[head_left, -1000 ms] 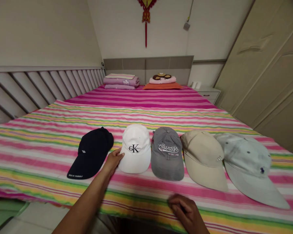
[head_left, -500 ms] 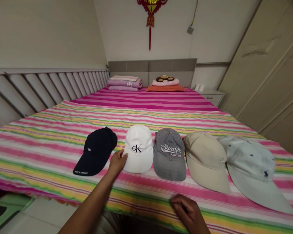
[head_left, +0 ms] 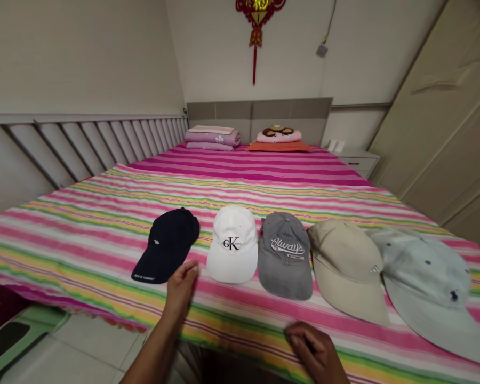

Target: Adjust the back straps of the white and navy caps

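Several baseball caps lie in a row on the striped bedspread (head_left: 104, 213). My left hand (head_left: 181, 285) is beside the brim of the navy cap (head_left: 168, 240), fingers curled together and slightly blurred, with nothing visible in them. Just right of that hand is the white cap (head_left: 234, 266) with black letters. Then come a grey cap (head_left: 285, 280) with "Always" lettering, a beige cap (head_left: 344, 250) and a pale blue-grey cap (head_left: 426, 272), the last two touching. Below the grey and beige caps, my right hand (head_left: 318, 349) is loosely curled at the bed's near edge and holds nothing.
Folded purple bedding (head_left: 212, 140) and a pink pillow (head_left: 279, 137) on an orange one lie by the headboard (head_left: 292, 114). A railing (head_left: 100, 141) runs along the left. A green stool (head_left: 28, 330) stands at the lower left, a nightstand (head_left: 358, 160) at the back right.
My left hand has let go of the white cap's left edge and moved left, closer to the navy cap. My right hand hardly moves. The whole view has shifted slightly.
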A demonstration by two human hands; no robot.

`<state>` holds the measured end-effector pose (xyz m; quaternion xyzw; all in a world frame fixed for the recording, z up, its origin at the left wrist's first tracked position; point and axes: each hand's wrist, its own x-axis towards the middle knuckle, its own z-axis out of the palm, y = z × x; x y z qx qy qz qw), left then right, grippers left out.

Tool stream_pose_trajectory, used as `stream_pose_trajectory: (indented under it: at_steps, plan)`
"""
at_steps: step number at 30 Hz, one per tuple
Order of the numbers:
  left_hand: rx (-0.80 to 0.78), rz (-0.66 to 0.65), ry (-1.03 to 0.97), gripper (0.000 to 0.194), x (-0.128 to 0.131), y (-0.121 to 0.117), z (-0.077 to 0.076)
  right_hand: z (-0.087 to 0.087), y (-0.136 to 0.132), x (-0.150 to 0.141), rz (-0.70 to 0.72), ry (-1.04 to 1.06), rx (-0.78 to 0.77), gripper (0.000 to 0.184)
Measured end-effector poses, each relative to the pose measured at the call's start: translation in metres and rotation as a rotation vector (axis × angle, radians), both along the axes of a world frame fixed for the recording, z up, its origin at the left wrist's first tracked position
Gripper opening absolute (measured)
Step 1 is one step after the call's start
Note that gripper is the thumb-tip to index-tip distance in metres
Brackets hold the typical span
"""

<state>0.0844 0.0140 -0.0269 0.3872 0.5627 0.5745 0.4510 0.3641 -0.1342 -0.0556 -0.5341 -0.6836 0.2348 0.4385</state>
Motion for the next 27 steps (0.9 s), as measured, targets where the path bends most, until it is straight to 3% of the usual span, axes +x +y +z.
stream_pose_trajectory:
  at_steps: [5,9,12,22,27]
  plan:
    - [-0.177,0.210,-0.462,0.006,-0.027,-0.022,0.009,0.001,0.000,0.000,-0.008,0.022,-0.006,0.022]
    - [-0.126,0.473,-0.547,0.016,-0.044,-0.027,0.016,0.001,-0.001,0.000,-0.001,0.022,-0.011,0.021]
    - [-0.088,0.565,-0.569,0.018,-0.053,-0.023,0.020,0.000,-0.001,0.000,0.000,0.020,-0.010,0.021]
    - [-0.188,0.422,-0.691,0.021,-0.067,0.011,0.033,0.001,0.000,-0.002,-0.008,0.038,-0.019,0.022]
    - [-0.143,0.254,-0.775,0.034,-0.069,0.002,0.037,0.003,-0.001,-0.003,-0.018,0.044,-0.035,0.024]
